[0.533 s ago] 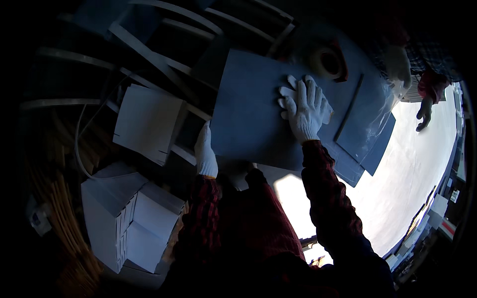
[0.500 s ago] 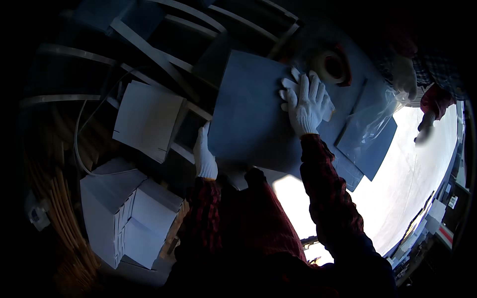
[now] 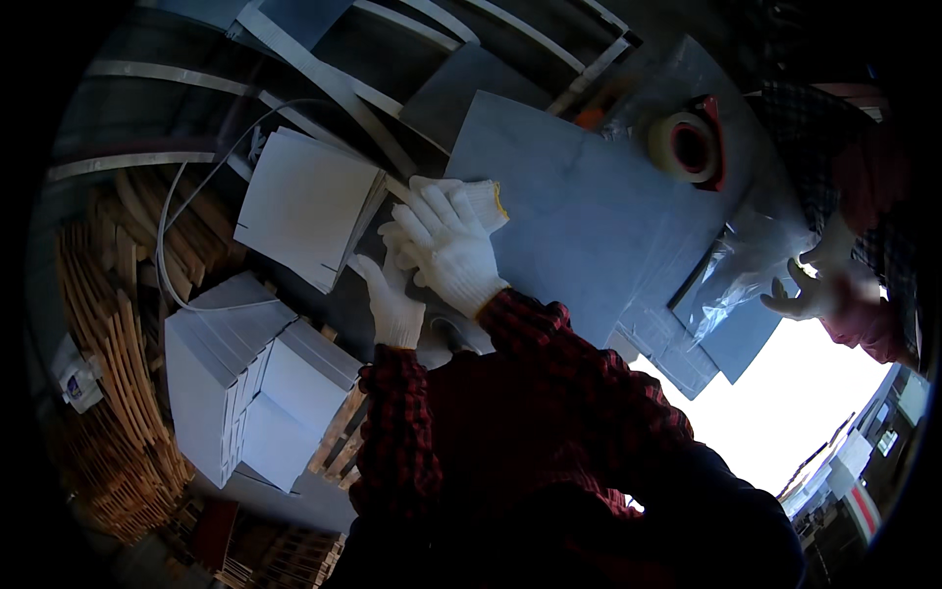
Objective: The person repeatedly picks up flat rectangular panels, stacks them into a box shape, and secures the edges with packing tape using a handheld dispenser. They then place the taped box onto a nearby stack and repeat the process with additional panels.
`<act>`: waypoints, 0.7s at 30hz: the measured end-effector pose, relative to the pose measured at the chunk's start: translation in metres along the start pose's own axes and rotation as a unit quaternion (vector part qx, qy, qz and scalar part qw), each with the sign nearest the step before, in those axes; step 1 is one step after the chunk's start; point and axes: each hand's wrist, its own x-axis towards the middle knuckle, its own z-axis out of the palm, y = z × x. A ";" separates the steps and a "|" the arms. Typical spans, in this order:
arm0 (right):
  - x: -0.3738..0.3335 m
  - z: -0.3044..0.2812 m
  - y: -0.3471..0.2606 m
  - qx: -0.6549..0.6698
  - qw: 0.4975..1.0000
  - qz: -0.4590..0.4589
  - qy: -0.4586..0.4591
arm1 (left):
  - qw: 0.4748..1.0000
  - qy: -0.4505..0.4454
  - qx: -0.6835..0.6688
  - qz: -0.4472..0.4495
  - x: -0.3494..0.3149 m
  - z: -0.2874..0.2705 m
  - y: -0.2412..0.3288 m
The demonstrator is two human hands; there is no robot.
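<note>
My right hand (image 3: 453, 257), in a white knit glove, has a loose white glove (image 3: 486, 203) under its fingers; the loose glove's yellow-edged cuff sticks out to the right. Just left of it is my left hand (image 3: 394, 306), also gloved, its thumb spread away. The left fingertips are partly hidden behind the right hand. Both hands meet at the left edge of a large grey panel (image 3: 559, 216), beside a stack of white folded card (image 3: 304, 206).
On the panel's far right sits a tape roll in a red dispenser (image 3: 687, 147), near clear plastic film (image 3: 731, 280). A co-worker's gloved hand (image 3: 810, 290) is at the right. White cartons (image 3: 221, 363) and wooden slats (image 3: 128, 393) stand at the left.
My right hand has moved left off the middle of the panel with the loose glove, to my left hand. My left hand has come off the panel's edge. The co-worker's hand has moved lower.
</note>
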 end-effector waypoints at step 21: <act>-0.046 -0.115 0.089 0.092 0.942 0.304 0.108 | 0.901 -0.055 0.414 -0.117 0.017 0.022 0.027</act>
